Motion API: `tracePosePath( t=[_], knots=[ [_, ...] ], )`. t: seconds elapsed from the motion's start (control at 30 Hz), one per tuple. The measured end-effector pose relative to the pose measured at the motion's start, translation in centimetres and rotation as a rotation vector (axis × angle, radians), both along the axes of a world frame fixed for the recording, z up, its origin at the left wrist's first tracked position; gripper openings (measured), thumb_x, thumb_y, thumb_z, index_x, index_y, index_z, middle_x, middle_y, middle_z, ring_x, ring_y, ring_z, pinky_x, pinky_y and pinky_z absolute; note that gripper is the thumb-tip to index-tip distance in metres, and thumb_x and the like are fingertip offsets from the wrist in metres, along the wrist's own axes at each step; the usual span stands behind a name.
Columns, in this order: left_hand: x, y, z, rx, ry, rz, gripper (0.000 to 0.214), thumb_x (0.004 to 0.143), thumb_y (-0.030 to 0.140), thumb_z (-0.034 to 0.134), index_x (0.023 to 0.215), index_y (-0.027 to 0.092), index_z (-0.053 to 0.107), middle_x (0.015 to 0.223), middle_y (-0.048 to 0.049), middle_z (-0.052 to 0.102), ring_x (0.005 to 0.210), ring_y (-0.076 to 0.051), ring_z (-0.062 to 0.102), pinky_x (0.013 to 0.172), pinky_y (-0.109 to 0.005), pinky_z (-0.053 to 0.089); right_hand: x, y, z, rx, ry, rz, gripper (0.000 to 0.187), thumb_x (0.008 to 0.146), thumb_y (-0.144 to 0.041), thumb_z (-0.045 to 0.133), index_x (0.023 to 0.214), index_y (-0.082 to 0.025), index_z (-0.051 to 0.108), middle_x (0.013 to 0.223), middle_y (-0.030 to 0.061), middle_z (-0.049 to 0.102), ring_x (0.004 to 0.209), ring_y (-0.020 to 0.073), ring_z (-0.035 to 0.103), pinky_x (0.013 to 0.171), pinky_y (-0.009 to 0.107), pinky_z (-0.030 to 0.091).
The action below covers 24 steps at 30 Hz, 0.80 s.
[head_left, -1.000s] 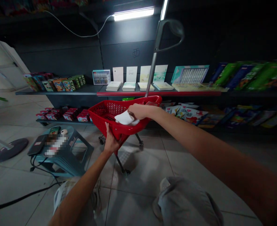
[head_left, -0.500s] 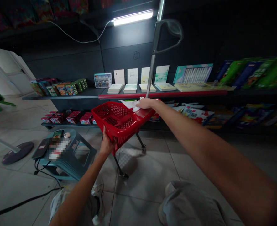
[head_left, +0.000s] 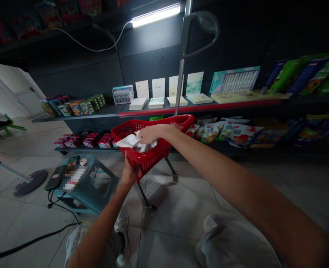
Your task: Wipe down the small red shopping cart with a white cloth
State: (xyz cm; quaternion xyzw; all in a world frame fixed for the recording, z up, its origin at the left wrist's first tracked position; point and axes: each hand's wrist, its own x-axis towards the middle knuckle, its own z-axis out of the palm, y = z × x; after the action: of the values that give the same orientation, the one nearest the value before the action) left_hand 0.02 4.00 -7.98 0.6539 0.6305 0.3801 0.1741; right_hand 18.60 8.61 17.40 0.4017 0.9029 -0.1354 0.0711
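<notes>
Clock positions are read from the red basket trolley at the centre, 12 being the top of the view.

- Red basket trolley (head_left: 142,159): one, perforated plastic basket on dark legs with casters, standing on the tiled floor (head_left: 181,212).
- White cloth (head_left: 127,142): one, crumpled, at the near end of the basket, a loose corner pointing to 9 o'clock.
- Right hand (head_left: 150,134): over the basket opening, arm entering from 4 o'clock; fingers closed on the white cloth, fingertips partly hidden in its folds.
- Left hand (head_left: 130,173): at 7 o'clock, gripping the near outer side of the basket, thumb upward; the other fingers mostly hidden.
- Metal pole (head_left: 180,82): at 1 o'clock, slanting upward, fitted with a dark looped handle (head_left: 184,37).
- Shelf stock, upper board: small coloured boxes (head_left: 82,107) toward 10 o'clock; marker set (head_left: 123,95) at 11; pale books (head_left: 156,103), some upright and some in flat stacks, between 12 and 1; second, larger boxed set (head_left: 238,80) at 2; green and blue packs (head_left: 301,76), blurred, between 2 and 3.
- Shelf stock, lower board: red boxes (head_left: 90,140) at 9; snack bags (head_left: 244,134) at 3.
- Light tube (head_left: 156,15): lit, at 12, trailing a white cable (head_left: 97,50).
- Blue-grey stools (head_left: 77,197): stacked, at 8, bearing a black flat case (head_left: 55,178) and a small white rounded item (head_left: 83,161).
</notes>
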Motion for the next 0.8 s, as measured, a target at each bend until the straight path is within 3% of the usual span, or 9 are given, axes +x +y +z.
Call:
tracePosePath(
  t=[0.1,0.2,0.27,0.33,0.4,0.5,0.6,0.7,0.8],
  knots=[
    [0.1,0.2,-0.2,-0.011,0.015,0.001,0.098,0.092,0.039,0.061,0.166,0.015,0.0,0.158,-0.0262,0.047,0.127,-0.037,0.066,0.103,-0.049,0.053,3.6,-0.7,0.3,0.126,0.233,0.053,0.03,0.087,-0.017,0.061,0.112,-0.017,0.078,0.109,0.0077,0.078,0.089,0.019,0.07,0.081,0.028,0.048],
    [0.0,0.3,-0.2,0.007,0.021,-0.026,0.096,0.094,0.041,0.059,0.166,0.015,0.0,0.157,-0.0265,0.048,0.124,-0.037,0.068,0.1,-0.05,0.054,9.9,0.1,-0.7,0.381,0.362,-0.185,0.032,0.085,-0.015,0.063,0.114,-0.017,0.076,0.112,0.0087,0.077,0.094,0.0195,0.069,0.084,0.028,0.047],
    [-0.2,0.3,-0.1,0.011,0.008,-0.053,0.096,0.093,0.04,0.058,0.165,0.014,0.001,0.15,-0.0262,0.056,0.117,-0.035,0.07,0.096,-0.049,0.055,14.4,0.8,-2.0,0.457,0.366,-0.334,0.025,0.088,-0.016,0.062,0.108,-0.014,0.077,0.104,0.0109,0.078,0.087,0.019,0.069,0.08,0.029,0.048],
    [-0.3,0.3,-0.1,0.015,-0.005,-0.078,0.096,0.092,0.037,0.059,0.165,0.013,0.002,0.139,-0.0247,0.064,0.109,-0.033,0.073,0.091,-0.046,0.056,17.7,1.2,-3.5,0.489,0.359,-0.408,0.021,0.091,-0.017,0.061,0.105,-0.012,0.076,0.098,0.0124,0.078,0.081,0.0193,0.068,0.075,0.03,0.049],
    [-0.5,0.3,-0.1,0.019,-0.008,-0.104,0.099,0.089,0.035,0.062,0.164,0.011,0.002,0.127,-0.0223,0.07,0.101,-0.032,0.074,0.087,-0.044,0.057,19.3,1.3,-4.9,0.536,0.358,-0.431,0.025,0.092,-0.014,0.059,0.111,-0.012,0.075,0.105,0.0134,0.078,0.088,0.0215,0.071,0.08,0.032,0.052],
    [-0.5,0.3,-0.3,0.025,-0.006,-0.124,0.098,0.087,0.034,0.062,0.162,0.01,0.004,0.117,-0.0195,0.073,0.094,-0.03,0.074,0.083,-0.043,0.057,18.4,0.4,-6.3,0.627,0.352,-0.479,0.034,0.093,-0.012,0.053,0.121,-0.014,0.073,0.12,0.0136,0.076,0.107,0.0256,0.071,0.096,0.038,0.053],
    [-0.5,0.3,-0.6,0.014,-0.001,-0.122,0.094,0.087,0.035,0.061,0.161,0.012,0.009,0.112,-0.0166,0.073,0.09,-0.028,0.074,0.081,-0.041,0.056,15.9,-1.4,-6.8,0.655,0.372,-0.54,0.038,0.1,-0.023,0.047,0.128,-0.014,0.071,0.131,0.015,0.072,0.119,0.0295,0.067,0.103,0.043,0.052],
    [-0.7,0.2,-0.7,0.013,0.0,-0.135,0.087,0.086,0.035,0.062,0.158,0.014,0.017,0.104,-0.013,0.074,0.089,-0.028,0.074,0.081,-0.039,0.055,13.7,-3.6,-6.9,0.695,0.398,-0.488,0.047,0.1,-0.038,0.051,0.137,-0.014,0.066,0.144,0.0151,0.064,0.13,0.0331,0.06,0.109,0.047,0.049],
    [-1.2,-0.1,-0.5,0.042,-0.003,-0.158,0.079,0.084,0.033,0.064,0.152,0.015,0.027,0.101,-0.0104,0.074,0.091,-0.026,0.074,0.082,-0.038,0.055,12.6,-5.5,-6.8,0.71,0.418,-0.448,0.052,0.098,-0.043,0.055,0.142,-0.015,0.063,0.142,0.0142,0.065,0.131,0.0326,0.058,0.11,0.047,0.049]
  ],
)
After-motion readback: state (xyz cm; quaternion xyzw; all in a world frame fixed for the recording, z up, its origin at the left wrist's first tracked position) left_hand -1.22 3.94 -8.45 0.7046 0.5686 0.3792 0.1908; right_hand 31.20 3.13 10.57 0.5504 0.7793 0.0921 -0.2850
